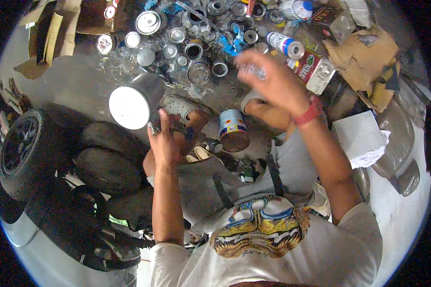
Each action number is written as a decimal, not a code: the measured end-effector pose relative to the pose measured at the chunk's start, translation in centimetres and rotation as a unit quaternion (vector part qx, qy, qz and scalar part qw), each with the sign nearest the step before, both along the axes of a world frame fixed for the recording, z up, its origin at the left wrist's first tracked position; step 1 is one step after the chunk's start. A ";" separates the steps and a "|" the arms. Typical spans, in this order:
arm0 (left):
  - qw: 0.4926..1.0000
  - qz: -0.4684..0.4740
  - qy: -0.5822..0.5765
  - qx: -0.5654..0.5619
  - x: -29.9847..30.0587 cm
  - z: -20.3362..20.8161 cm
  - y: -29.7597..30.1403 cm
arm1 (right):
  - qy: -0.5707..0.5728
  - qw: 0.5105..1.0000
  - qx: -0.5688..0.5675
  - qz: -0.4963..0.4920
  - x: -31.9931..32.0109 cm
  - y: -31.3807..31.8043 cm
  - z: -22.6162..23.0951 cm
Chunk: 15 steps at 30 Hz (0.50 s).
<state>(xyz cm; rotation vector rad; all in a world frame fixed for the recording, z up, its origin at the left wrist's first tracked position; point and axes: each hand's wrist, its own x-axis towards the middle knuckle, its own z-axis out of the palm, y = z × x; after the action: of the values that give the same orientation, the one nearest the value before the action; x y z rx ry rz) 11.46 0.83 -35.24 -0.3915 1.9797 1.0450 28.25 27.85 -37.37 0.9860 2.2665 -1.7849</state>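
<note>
My left hand (166,143) is closed round the grip of a spray gun (154,127), with the thumb up along its side. A metal cup with a round white lid (129,107) sits on the gun, its lid turned toward me. Raised over the cluttered floor on the right is my right hand (268,79), with a red band at its wrist. Motion smears its fingers, and a pale, clear-looking patch shows between them; whether it is a held thing or background, I cannot tell. Between my legs stands a light blue paint can (232,130) with a brownish lower part.
Ahead lie several open tins and lids (195,49), blue crumpled scraps (233,42), a blue-and-white can (286,45) and a red-and-white rectangular can (313,71). Black tires (21,148) stand at left. Flattened cardboard (361,60) and a white box (357,136) are at right.
</note>
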 end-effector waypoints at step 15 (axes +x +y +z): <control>0.999 -0.039 0.010 -0.026 -0.2 -8.9 1.2 | 0.132 0.960 0.248 -0.001 -3.6 1.1 -6.2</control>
<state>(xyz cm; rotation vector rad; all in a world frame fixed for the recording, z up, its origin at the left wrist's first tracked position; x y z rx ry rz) 11.30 2.08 -44.12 -0.3296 2.0270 0.9548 24.63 28.91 -43.58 0.8441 2.9714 -1.4444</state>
